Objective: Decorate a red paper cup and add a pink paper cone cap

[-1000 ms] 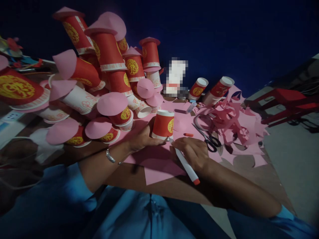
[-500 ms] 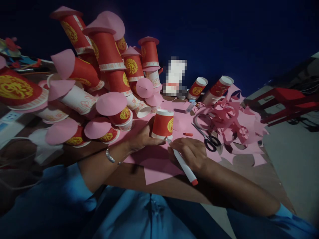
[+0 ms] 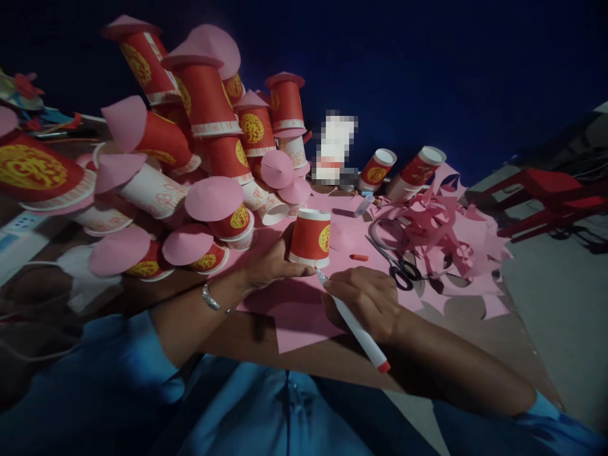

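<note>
A red paper cup (image 3: 308,237) with a yellow emblem and white rims stands on pink paper (image 3: 304,323). My left hand (image 3: 273,265) is closed round its left side, with the thumb along the lower rim. Between the fingers of my right hand (image 3: 368,297) is a white marker pen (image 3: 358,332) with a red end. The pen's tip points at the bottom rim of the cup; whether it touches is too fine to tell. A small red pen cap (image 3: 359,258) lies on the paper beyond my right hand, and black-handled scissors (image 3: 403,272) rest to its right.
Many red and white cups (image 3: 206,95) with pink paper cones are piled at the left. Two upright cups (image 3: 377,171) stand at the back. Pink paper scraps (image 3: 468,247) heap up along the right side of the wooden table (image 3: 332,367). A red stool (image 3: 546,190) is farther right.
The marker pen in my right hand has shifted slightly right and down, its tip drawing a little away from the cup's rim. My left hand and the cup stay nearly in place.
</note>
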Tool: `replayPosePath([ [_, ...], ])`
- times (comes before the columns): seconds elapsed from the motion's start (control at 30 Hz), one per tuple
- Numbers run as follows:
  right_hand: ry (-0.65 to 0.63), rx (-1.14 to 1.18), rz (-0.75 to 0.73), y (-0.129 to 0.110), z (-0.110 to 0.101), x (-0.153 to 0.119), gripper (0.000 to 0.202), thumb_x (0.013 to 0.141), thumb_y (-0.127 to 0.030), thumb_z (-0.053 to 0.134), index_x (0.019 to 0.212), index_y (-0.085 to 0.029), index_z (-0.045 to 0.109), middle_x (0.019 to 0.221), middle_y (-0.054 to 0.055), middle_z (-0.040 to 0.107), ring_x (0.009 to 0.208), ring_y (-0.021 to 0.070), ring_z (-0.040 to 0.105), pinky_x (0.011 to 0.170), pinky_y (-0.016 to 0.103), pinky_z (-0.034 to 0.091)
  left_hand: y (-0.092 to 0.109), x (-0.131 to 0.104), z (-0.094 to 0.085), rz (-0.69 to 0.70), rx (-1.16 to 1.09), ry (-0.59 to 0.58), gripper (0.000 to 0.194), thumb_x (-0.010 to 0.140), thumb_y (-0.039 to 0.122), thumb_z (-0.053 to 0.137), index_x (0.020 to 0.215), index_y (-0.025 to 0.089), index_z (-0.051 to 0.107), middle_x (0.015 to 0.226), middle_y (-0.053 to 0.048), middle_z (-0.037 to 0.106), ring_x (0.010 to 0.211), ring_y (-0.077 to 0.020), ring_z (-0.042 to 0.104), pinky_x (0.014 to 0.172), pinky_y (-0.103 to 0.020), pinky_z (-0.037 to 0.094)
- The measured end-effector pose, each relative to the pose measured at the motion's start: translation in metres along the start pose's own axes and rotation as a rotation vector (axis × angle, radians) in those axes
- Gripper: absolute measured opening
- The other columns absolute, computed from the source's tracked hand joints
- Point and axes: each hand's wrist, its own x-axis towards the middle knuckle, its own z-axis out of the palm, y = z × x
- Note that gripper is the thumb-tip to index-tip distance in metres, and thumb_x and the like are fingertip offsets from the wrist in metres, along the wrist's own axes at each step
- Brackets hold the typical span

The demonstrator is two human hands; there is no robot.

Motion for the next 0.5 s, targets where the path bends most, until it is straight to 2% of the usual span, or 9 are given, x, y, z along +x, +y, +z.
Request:
replayPosePath([
  [0.2, -0.001, 0.016, 0.036, 0.0034, 0.0009, -0.0008, 0.016, 0.098, -0.014, 0.066, 0.114, -0.017, 0.064, 0.083, 0.007, 0.078, 0.080, 0.0199, 0.078, 0.071, 0.031, 0.066, 0.0071, -0.0008, 0.0012, 0.044, -0.053, 0.035, 0.080, 0.066, 0.032, 0.095, 0.137, 0.021, 0.060, 0.122, -0.010, 0.075, 0.125, -0.0368, 0.064, 0.108, -0.050, 0.050],
  [0.33, -0.012, -0.008, 0.069, 0.0067, 0.0026, -0.0039, 0.017, 0.098, -0.014, 0.068, 0.115, -0.015, 0.065, 0.090, 0.012, 0.080, 0.087, 0.0228, 0.080, 0.075, 0.033, 0.067, 0.0068, -0.0012, 0.0004, 0.042, -0.073, -0.007, 0.079, 0.068, 0.032, 0.093, 0.140, 0.021, 0.062, 0.129, -0.012, 0.075, 0.126, -0.0373, 0.065, 0.109, -0.051, 0.050],
  [0.5, 0.000, -0.017, 0.082, 0.0076, 0.0041, -0.0058, 0.019, 0.099, -0.016, 0.068, 0.118, -0.017, 0.066, 0.092, 0.010, 0.081, 0.088, 0.0220, 0.081, 0.074, 0.032, 0.067, 0.0040, -0.0006, 0.0007, 0.088, -0.069, -0.013, 0.079, 0.073, 0.034, 0.090, 0.144, 0.021, 0.060, 0.135, -0.014, 0.072, 0.133, -0.0389, 0.062, 0.112, -0.052, 0.049],
])
